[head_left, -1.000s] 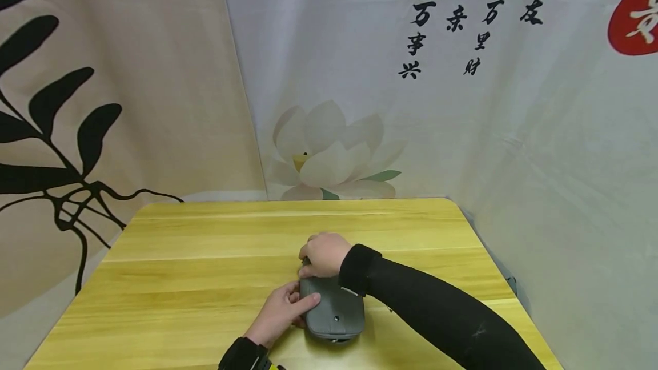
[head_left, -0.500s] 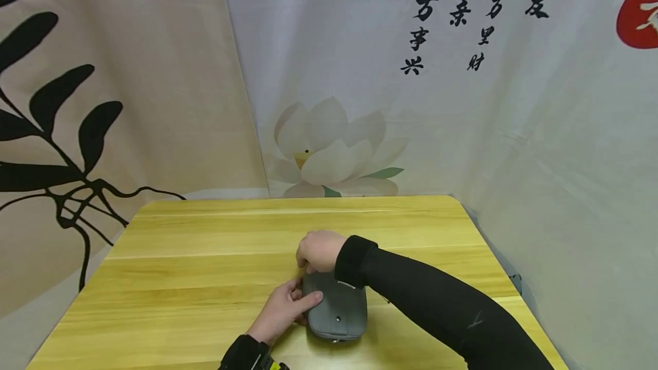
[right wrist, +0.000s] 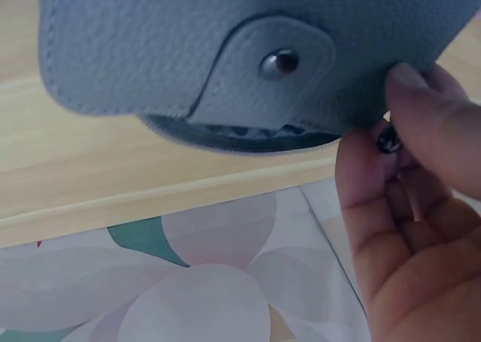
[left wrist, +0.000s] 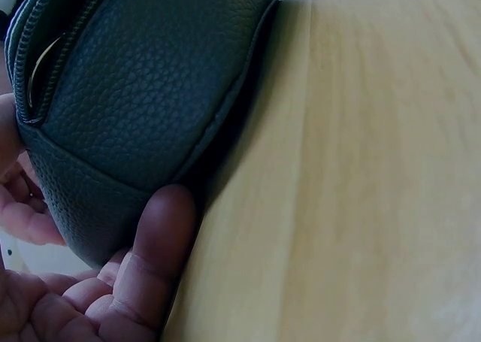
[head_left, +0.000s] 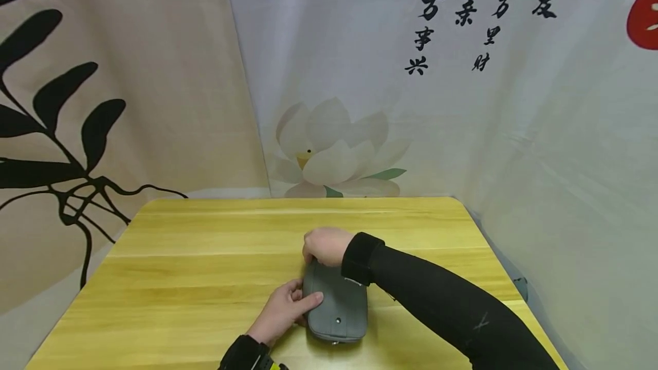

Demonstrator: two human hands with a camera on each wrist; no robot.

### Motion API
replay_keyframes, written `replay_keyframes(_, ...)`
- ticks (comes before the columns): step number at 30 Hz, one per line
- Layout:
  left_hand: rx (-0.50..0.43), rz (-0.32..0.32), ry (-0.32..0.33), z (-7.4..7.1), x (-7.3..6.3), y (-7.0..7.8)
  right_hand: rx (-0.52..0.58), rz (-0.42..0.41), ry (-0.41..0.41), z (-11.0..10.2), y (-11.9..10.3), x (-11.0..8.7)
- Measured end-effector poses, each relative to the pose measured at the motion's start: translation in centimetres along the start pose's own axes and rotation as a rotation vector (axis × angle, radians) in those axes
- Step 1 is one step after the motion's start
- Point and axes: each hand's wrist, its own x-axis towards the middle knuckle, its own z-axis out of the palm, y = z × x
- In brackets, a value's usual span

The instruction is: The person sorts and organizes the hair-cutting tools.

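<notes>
A grey pebbled-leather zip pouch (head_left: 336, 310) with a metal snap lies on the table. My left hand (head_left: 283, 310) grips its left side, thumb on top; in the left wrist view the fingers (left wrist: 161, 229) curl against its lower edge. A stretch of zipper (left wrist: 79, 26) there is parted, with a gold-coloured edge showing inside. At the pouch's far end is my right hand (head_left: 329, 246). Up close, its thumb and forefinger pinch a small dark zipper pull (right wrist: 388, 140) beside the gaping zipper, where patterned lining (right wrist: 248, 131) shows. The hand and sleeve cover the pouch's far right part in the head view.
The pouch rests near the front of a yellow wood-grain table (head_left: 205, 244). Printed cloth (head_left: 339, 44) hangs behind and to the right, with a lotus and black characters. A beige cloth with dark leaves (head_left: 169, 73) hangs on the left.
My right hand has shifted slightly away from me and right at the pouch's far end, showing more of its far left corner. The left hand keeps its grip. The head view has shifted slightly.
</notes>
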Motion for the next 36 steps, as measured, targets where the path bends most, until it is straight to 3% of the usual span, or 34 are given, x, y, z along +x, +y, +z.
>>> replay_keyframes(9, 0.003, 0.005, -0.005, -0.1, 0.0, 0.2, -0.06, 0.005, 0.048, -0.4, 0.0, -0.3)
replay_keyframes(19, 0.006, -0.004, 0.016, 0.0, -0.1, 0.1, -0.166, 0.112, 0.088, -0.5, -0.5, -0.6)
replay_keyframes(25, -0.017, -0.001, 0.019, 0.2, 0.0, -0.1, -0.197, 0.187, 0.054, -0.1, -1.0, -0.4)
replay_keyframes(28, -0.027, 0.002, 0.015, 0.2, 0.0, -0.3, -0.197, 0.19, 0.049, 0.1, -1.1, -0.3)
replay_keyframes(36, -0.01, 0.008, 0.011, 0.2, 0.1, 0.0, -0.19, 0.148, 0.132, 0.6, -1.2, 0.2)
